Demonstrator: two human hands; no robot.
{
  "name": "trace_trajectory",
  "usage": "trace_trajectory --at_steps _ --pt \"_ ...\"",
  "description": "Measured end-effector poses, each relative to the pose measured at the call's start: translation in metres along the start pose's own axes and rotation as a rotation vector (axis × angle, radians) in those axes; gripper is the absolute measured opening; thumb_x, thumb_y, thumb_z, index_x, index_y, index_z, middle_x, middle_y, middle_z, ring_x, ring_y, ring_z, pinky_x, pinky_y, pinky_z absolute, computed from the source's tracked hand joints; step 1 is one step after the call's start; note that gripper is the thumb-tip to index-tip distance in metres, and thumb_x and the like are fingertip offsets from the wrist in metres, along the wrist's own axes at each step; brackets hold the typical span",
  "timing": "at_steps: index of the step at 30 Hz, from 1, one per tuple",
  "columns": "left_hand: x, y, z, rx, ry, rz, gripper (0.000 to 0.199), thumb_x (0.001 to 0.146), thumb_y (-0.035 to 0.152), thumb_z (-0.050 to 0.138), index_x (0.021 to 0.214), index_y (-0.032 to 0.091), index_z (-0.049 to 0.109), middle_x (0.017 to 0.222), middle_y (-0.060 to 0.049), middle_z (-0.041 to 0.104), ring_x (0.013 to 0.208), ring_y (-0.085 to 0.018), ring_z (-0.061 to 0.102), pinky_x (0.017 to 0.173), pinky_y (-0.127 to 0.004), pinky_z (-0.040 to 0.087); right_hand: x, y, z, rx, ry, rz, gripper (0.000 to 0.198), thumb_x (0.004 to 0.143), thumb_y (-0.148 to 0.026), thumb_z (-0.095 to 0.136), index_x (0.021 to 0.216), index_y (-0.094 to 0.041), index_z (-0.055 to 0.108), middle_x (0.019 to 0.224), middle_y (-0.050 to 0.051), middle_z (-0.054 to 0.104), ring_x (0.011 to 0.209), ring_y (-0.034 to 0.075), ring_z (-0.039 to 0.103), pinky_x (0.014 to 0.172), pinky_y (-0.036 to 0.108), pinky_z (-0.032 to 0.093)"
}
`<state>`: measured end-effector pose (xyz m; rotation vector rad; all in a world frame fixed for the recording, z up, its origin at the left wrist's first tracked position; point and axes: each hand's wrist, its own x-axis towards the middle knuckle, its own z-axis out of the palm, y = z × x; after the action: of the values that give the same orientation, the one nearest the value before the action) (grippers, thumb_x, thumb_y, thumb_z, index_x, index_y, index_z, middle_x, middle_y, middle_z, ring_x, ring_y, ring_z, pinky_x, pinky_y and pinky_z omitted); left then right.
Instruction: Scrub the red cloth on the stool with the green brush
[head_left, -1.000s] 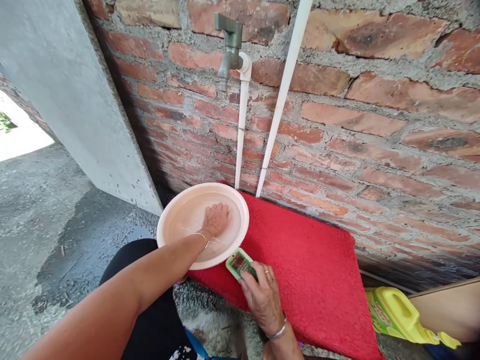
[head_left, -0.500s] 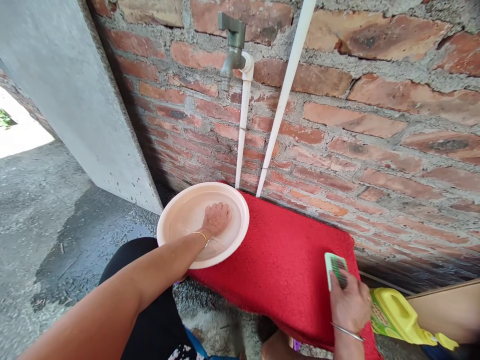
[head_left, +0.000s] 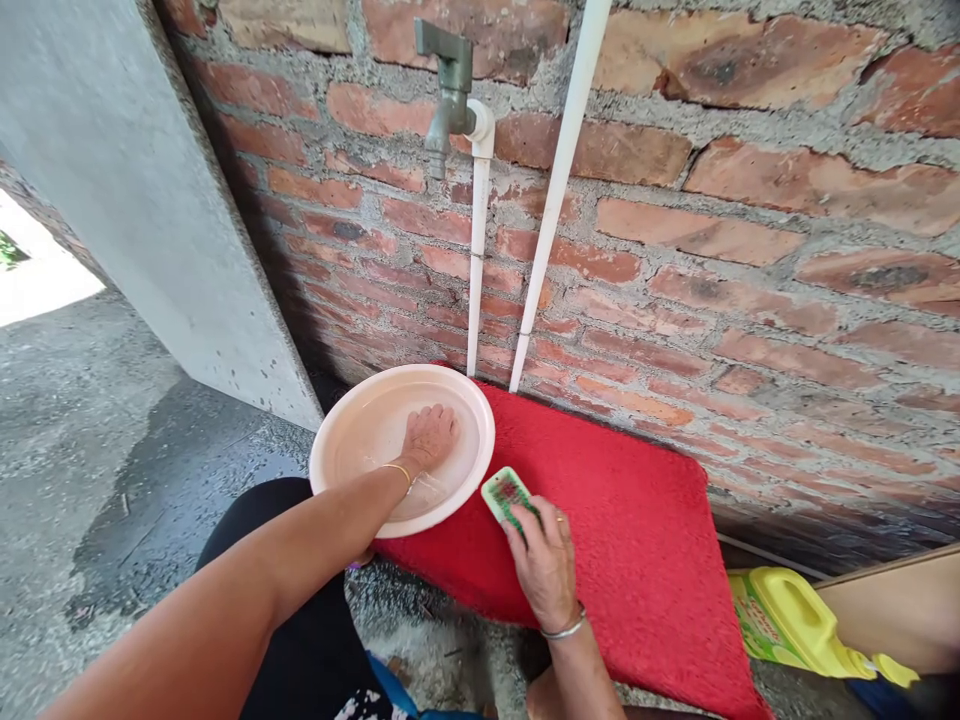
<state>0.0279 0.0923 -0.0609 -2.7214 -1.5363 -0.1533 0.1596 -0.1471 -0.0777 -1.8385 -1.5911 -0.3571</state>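
Note:
A pale pink plastic basin (head_left: pixel 328 455) holding some water stands on the left end of a red cloth-covered surface (head_left: pixel 645 520). My left hand (head_left: pixel 431 437), with a yellow bangle at the wrist, reaches down into the basin. Its fingers lie against the inside and hold nothing that shows. My right hand (head_left: pixel 546 560) grips a light green scrubbing brush (head_left: pixel 504 490) by its near end, just right of the basin's rim. Dark green and reddish bristles show on the brush's upper side. The brush is close over or touching the red cloth; which, I cannot tell.
A grey tap (head_left: pixel 448 95) on a white pipe (head_left: pixel 478 250) juts from the brick wall (head_left: pixel 645 300) behind the basin. Another white pipe (head_left: pixel 551 210) runs beside it. A yellow jug (head_left: pixel 795 620) lies at the lower right. A grey slab (head_left: pixel 187 220) leans at the left over wet concrete.
My right hand has moved the brush left across the red cloth, from its right end to beside the basin. My left hand has stayed in the basin. The view has shifted slightly.

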Motion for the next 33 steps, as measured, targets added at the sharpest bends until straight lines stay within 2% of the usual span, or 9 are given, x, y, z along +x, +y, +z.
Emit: trace_trajectory --at_steps 4,9,11,16,19,24,27,30,33 --pt "0.001 -0.001 0.001 -0.007 -0.01 -0.005 0.03 0.1 0.028 0.036 0.103 0.017 0.063 0.108 -0.014 0.065 0.103 -0.03 0.056 0.086 -0.045 0.037 -0.006 -0.011 0.007 0.021 -0.176 -0.022 0.027 0.097 -0.029 0.054 0.123 -0.027 0.064 0.123 0.009 0.062 0.108 0.024 0.061 0.093 0.04 0.052" --pt "0.001 0.0 -0.002 -0.033 -0.02 -0.01 0.03 0.1 0.028 0.036 0.103 0.017 0.063 0.109 -0.014 0.065 0.104 -0.03 0.056 0.087 -0.045 0.036 -0.009 0.003 0.001 -0.085 -0.226 0.128 0.071 0.087 -0.061 0.064 0.146 -0.024 0.048 0.132 0.015 0.061 0.116 0.033 0.059 0.095 0.049 0.05" --pt "0.0 0.001 -0.004 -0.034 -0.024 -0.01 0.03 0.1 0.028 0.036 0.103 0.017 0.063 0.109 -0.014 0.065 0.104 -0.03 0.056 0.087 -0.045 0.036 -0.011 0.004 0.001 -0.127 -0.239 0.131 0.068 0.088 -0.063 0.061 0.141 -0.023 0.052 0.132 0.015 0.062 0.115 0.033 0.06 0.094 0.049 0.048" --pt "-0.001 0.002 -0.005 -0.019 -0.005 -0.005 0.031 0.1 0.027 0.035 0.104 0.017 0.064 0.108 -0.014 0.066 0.103 -0.03 0.057 0.085 -0.045 0.035 -0.011 0.006 0.003 -0.203 -0.217 0.087 0.044 0.1 -0.053 0.045 0.124 -0.021 0.064 0.122 0.012 0.068 0.106 0.028 0.062 0.094 0.043 0.045" --pt "-0.001 0.002 -0.004 -0.036 -0.001 -0.011 0.031 0.1 0.026 0.035 0.104 0.017 0.064 0.109 -0.015 0.066 0.104 -0.03 0.057 0.085 -0.044 0.035 -0.008 0.033 -0.007 -0.309 -0.136 0.168 0.055 0.101 -0.058 0.033 0.117 -0.017 0.066 0.111 0.014 0.07 0.097 0.027 0.063 0.085 0.04 0.045" --pt "-0.001 0.002 -0.006 -0.057 -0.009 -0.011 0.03 0.1 0.027 0.036 0.104 0.017 0.064 0.109 -0.015 0.066 0.103 -0.03 0.056 0.085 -0.043 0.034 -0.021 0.111 -0.051 -0.567 0.02 0.505 0.081 0.092 -0.078 0.022 0.104 -0.012 0.067 0.088 0.018 0.068 0.076 0.029 0.061 0.07 0.039 0.043" --pt "-0.002 0.002 -0.007 -0.032 -0.001 -0.002 0.031 0.101 0.027 0.035 0.104 0.016 0.064 0.108 -0.015 0.066 0.103 -0.029 0.056 0.085 -0.043 0.033 -0.031 0.139 -0.073 -0.598 0.108 0.631 0.088 0.087 -0.085 0.022 0.104 -0.011 0.067 0.085 0.02 0.067 0.075 0.03 0.06 0.068 0.04 0.043" --pt "-0.002 0.001 -0.007 -0.029 0.003 0.004 0.031 0.101 0.026 0.034 0.106 0.016 0.063 0.109 -0.015 0.065 0.102 -0.029 0.056 0.085 -0.043 0.033 -0.029 0.13 -0.072 -0.492 0.129 0.599 0.084 0.086 -0.086 0.028 0.104 -0.013 0.065 0.087 0.019 0.068 0.079 0.031 0.061 0.073 0.042 0.046" --pt "-0.001 0.001 -0.006 -0.027 -0.023 -0.004 0.032 0.101 0.027 0.033 0.106 0.016 0.064 0.109 -0.015 0.065 0.103 -0.029 0.056 0.085 -0.043 0.034 -0.016 0.091 -0.049 -0.283 0.079 0.435 0.069 0.09 -0.079 0.037 0.104 -0.016 0.063 0.093 0.016 0.068 0.085 0.029 0.062 0.079 0.042 0.048"
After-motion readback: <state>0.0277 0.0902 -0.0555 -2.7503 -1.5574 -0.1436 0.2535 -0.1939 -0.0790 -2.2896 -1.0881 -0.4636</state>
